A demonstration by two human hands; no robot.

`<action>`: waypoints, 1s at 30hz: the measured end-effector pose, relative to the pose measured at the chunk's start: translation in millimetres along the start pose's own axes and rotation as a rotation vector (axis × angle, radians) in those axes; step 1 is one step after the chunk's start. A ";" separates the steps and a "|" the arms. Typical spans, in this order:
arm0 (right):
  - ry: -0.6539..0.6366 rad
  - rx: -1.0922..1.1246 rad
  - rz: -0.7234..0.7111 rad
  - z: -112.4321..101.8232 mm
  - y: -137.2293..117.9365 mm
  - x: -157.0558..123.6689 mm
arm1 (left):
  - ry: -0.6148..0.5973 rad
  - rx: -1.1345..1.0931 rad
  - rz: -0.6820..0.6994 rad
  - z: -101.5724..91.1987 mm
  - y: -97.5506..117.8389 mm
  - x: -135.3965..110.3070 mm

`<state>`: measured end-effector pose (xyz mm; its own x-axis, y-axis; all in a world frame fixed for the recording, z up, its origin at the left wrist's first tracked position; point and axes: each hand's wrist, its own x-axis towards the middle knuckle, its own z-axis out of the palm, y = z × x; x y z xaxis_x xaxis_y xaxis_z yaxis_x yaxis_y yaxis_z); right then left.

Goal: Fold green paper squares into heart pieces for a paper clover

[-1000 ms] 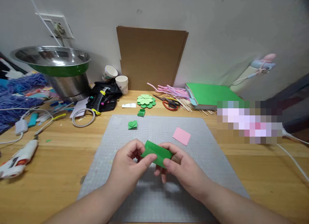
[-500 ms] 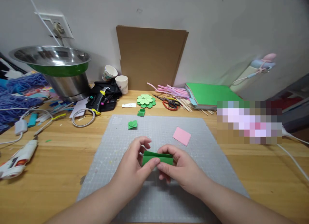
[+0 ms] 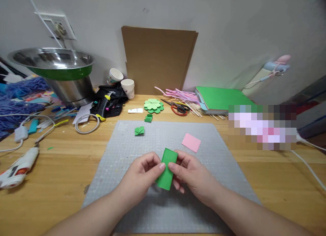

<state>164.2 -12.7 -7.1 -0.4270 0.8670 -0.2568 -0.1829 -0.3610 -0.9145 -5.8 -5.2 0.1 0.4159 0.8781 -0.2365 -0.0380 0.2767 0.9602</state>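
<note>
Between my hands, above the grey cutting mat, is a folded green paper strip, held nearly upright with a slight tilt. My left hand pinches its left edge, thumb on the front face. On the opposite edge, my right hand presses its thumb to the front, with fingers behind the paper. Farther back on the mat lies a folded green paper heart. A small folded green paper piece sits at the mat's back edge. Pink paper lies to the right.
Behind the mat are green paper clovers, scissors, pink stems and a green-covered stack. On the left are a glue gun, a tape ring, a utility knife and a metal bowl. Brown cardboard leans against the wall.
The green paper strip has turned from lying crosswise with its fold gaping to standing nearly upright, its flat face toward me. Both hands have shifted their grip along its edges.
</note>
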 end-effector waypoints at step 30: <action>-0.035 -0.014 0.072 4.8 -4.0 -2.0 | 0.064 -0.073 -0.113 0.1 6.3 0.7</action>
<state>161.5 -14.6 -1.4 -0.4690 0.8266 -0.3110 -0.1388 -0.4168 -0.8984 -5.6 -2.9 6.0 0.3627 0.8620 -0.3542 -0.0607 0.4011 0.9140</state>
